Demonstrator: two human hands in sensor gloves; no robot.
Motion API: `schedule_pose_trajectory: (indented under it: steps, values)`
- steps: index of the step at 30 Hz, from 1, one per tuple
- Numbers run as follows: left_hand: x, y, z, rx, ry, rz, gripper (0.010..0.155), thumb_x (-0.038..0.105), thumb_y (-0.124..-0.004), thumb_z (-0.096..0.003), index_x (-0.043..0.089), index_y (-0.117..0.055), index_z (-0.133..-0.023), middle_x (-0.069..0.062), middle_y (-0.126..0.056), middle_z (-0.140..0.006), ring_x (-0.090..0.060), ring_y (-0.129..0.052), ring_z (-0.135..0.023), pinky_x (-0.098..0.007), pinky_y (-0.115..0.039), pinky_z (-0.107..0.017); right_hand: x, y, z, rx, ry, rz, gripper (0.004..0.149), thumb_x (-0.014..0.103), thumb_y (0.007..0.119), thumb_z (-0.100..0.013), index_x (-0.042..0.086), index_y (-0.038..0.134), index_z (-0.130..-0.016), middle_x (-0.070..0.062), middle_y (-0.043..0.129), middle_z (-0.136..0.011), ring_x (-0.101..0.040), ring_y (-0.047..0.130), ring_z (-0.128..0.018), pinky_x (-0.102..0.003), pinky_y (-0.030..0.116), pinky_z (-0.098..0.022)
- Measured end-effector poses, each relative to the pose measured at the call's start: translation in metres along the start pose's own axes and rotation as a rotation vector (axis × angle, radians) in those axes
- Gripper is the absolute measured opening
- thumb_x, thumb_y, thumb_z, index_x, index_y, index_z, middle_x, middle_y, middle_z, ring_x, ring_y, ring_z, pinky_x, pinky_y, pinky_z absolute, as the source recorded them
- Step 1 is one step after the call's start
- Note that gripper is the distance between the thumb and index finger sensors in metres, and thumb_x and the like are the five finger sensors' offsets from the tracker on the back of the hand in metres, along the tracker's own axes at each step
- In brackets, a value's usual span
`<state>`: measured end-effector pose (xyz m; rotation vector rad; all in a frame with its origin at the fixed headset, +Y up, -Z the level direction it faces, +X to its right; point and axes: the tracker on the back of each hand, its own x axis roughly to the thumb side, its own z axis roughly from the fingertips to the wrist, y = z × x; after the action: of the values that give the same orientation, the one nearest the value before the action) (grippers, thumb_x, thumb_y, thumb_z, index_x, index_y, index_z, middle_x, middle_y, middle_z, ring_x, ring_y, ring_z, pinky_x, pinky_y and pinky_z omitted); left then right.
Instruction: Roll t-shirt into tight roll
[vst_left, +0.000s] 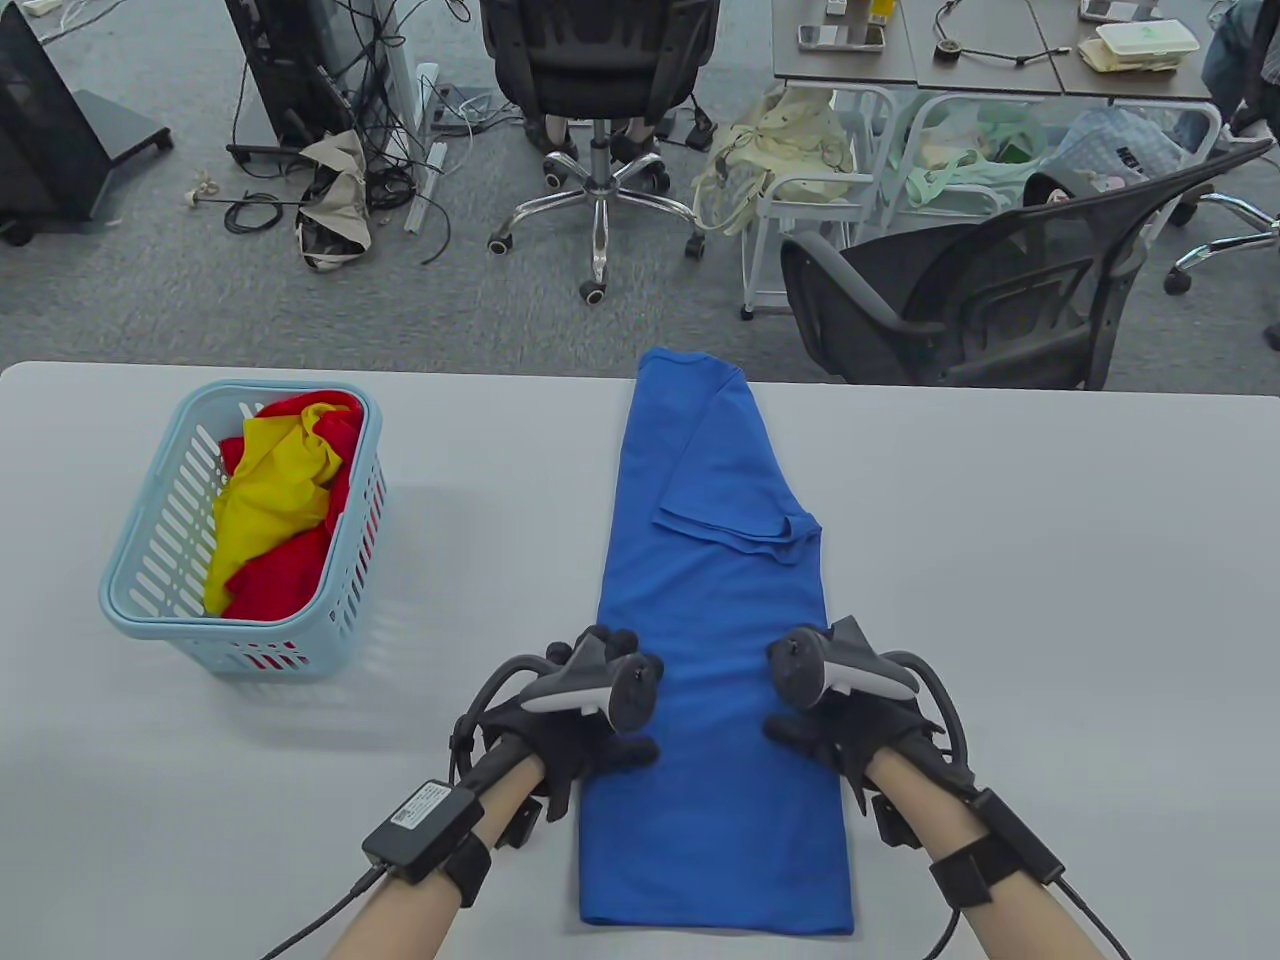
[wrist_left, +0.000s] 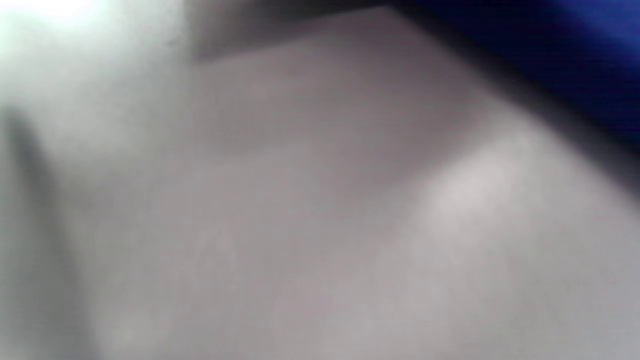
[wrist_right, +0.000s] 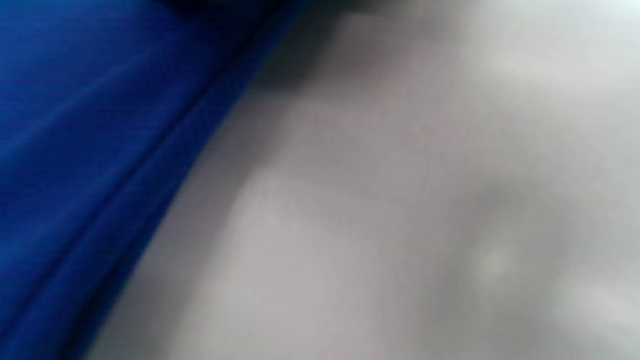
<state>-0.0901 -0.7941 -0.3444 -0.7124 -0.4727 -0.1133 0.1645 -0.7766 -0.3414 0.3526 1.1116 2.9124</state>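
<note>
A blue t-shirt (vst_left: 715, 600) lies flat on the grey table (vst_left: 1050, 600), folded into a long narrow strip that runs from the near edge to the far edge, with a sleeve folded over near the middle. My left hand (vst_left: 600, 715) rests on the strip's left edge and my right hand (vst_left: 835, 715) rests on its right edge, both about a third of the way up. The trackers hide most of the fingers. The left wrist view shows blurred table and a corner of blue cloth (wrist_left: 575, 45). The right wrist view shows the shirt's edge (wrist_right: 100, 150) close up.
A light blue plastic basket (vst_left: 150, 590) with red and yellow clothes stands on the table's left side. Beyond the far edge are office chairs (vst_left: 1000, 290), cables and carts on the floor.
</note>
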Motion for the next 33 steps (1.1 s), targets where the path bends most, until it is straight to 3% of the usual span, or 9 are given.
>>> schedule_pose_trajectory:
  steps: [7, 11, 16, 20, 23, 25, 29, 31, 33]
  values:
    - [-0.010, 0.025, -0.017, 0.000, 0.069, -0.029, 0.080, 0.070, -0.037, -0.0523, 0.036, 0.007, -0.109, -0.010, 0.013, -0.117, -0.041, 0.004, -0.109, -0.061, -0.013, -0.080, -0.008, -0.023, -0.024, 0.005, 0.032, -0.056, 0.078, 0.053, 0.052, -0.064, 0.024, -0.001, -0.112, -0.010, -0.010, -0.113, -0.043, -0.007, -0.106, -0.063, 0.014, -0.075]
    - [-0.006, 0.024, -0.010, 0.029, 0.106, -0.049, 0.076, 0.065, -0.038, -0.0545, 0.034, 0.003, -0.111, -0.012, 0.009, -0.118, -0.042, 0.001, -0.109, -0.062, -0.017, -0.080, -0.006, -0.026, -0.025, 0.002, 0.045, -0.044, 0.078, 0.052, 0.054, -0.063, 0.024, 0.000, -0.112, -0.010, -0.009, -0.114, -0.043, -0.007, -0.107, -0.063, 0.014, -0.075]
    - [0.036, -0.017, 0.044, 0.075, -0.013, -0.270, 0.078, 0.065, -0.032, -0.0537, 0.028, -0.003, -0.116, -0.014, 0.004, -0.122, -0.045, -0.005, -0.112, -0.063, -0.022, -0.081, 0.001, -0.024, -0.021, -0.050, 0.094, 0.092, 0.077, 0.055, 0.050, -0.061, 0.025, 0.002, -0.114, -0.011, -0.004, -0.117, -0.043, -0.007, -0.108, -0.063, 0.013, -0.076]
    - [0.048, -0.047, 0.054, 0.036, -0.012, -0.319, 0.083, 0.067, -0.024, -0.0502, 0.022, 0.012, -0.110, -0.018, 0.012, -0.119, -0.046, -0.004, -0.112, -0.064, -0.022, -0.082, 0.024, -0.022, -0.003, -0.122, 0.132, 0.218, 0.076, 0.054, 0.047, -0.062, 0.022, 0.001, -0.115, -0.014, -0.006, -0.117, -0.046, -0.008, -0.107, -0.063, 0.016, -0.076]
    - [0.038, -0.053, 0.052, 0.037, -0.071, -0.149, 0.082, 0.068, -0.026, -0.0509, 0.025, 0.013, -0.109, -0.015, 0.018, -0.115, -0.045, 0.005, -0.109, -0.064, -0.015, -0.080, 0.049, -0.006, 0.035, -0.166, -0.045, 0.192, 0.075, 0.054, 0.045, -0.063, 0.021, 0.005, -0.118, -0.016, 0.000, -0.121, -0.049, 0.001, -0.111, -0.065, 0.019, -0.075]
    - [0.033, -0.054, 0.053, 0.024, -0.087, -0.136, 0.082, 0.068, -0.029, -0.0511, 0.026, 0.014, -0.108, -0.013, 0.022, -0.114, -0.043, 0.009, -0.107, -0.063, -0.010, -0.079, 0.056, 0.020, 0.059, -0.122, -0.145, 0.220, 0.076, 0.056, 0.047, -0.063, 0.021, 0.011, -0.119, -0.017, 0.006, -0.123, -0.049, 0.005, -0.112, -0.066, 0.021, -0.075]
    - [0.030, -0.055, 0.052, 0.026, -0.094, -0.158, 0.083, 0.069, -0.026, -0.0502, 0.027, 0.017, -0.107, -0.012, 0.023, -0.113, -0.042, 0.010, -0.107, -0.062, -0.009, -0.079, 0.036, 0.058, 0.071, -0.024, -0.067, 0.311, 0.079, 0.057, 0.047, -0.062, 0.020, 0.002, -0.116, -0.018, 0.000, -0.119, -0.050, 0.002, -0.110, -0.065, 0.023, -0.075]
    - [0.030, -0.055, 0.052, 0.032, -0.095, -0.159, 0.083, 0.069, -0.026, -0.0500, 0.027, 0.017, -0.108, -0.012, 0.022, -0.114, -0.042, 0.010, -0.108, -0.062, -0.010, -0.079, 0.019, 0.066, 0.074, -0.053, -0.030, 0.244, 0.083, 0.061, 0.045, -0.060, 0.021, -0.005, -0.114, -0.016, -0.008, -0.117, -0.050, -0.006, -0.107, -0.066, 0.018, -0.074]
    - [0.030, -0.055, 0.052, 0.041, -0.095, -0.156, 0.083, 0.069, -0.028, -0.0502, 0.027, 0.015, -0.108, -0.012, 0.021, -0.115, -0.042, 0.008, -0.108, -0.062, -0.011, -0.079, 0.009, 0.070, 0.076, -0.084, -0.050, 0.153, 0.087, 0.063, 0.049, -0.059, 0.021, -0.002, -0.115, -0.017, -0.007, -0.117, -0.050, -0.006, -0.107, -0.067, 0.017, -0.074]
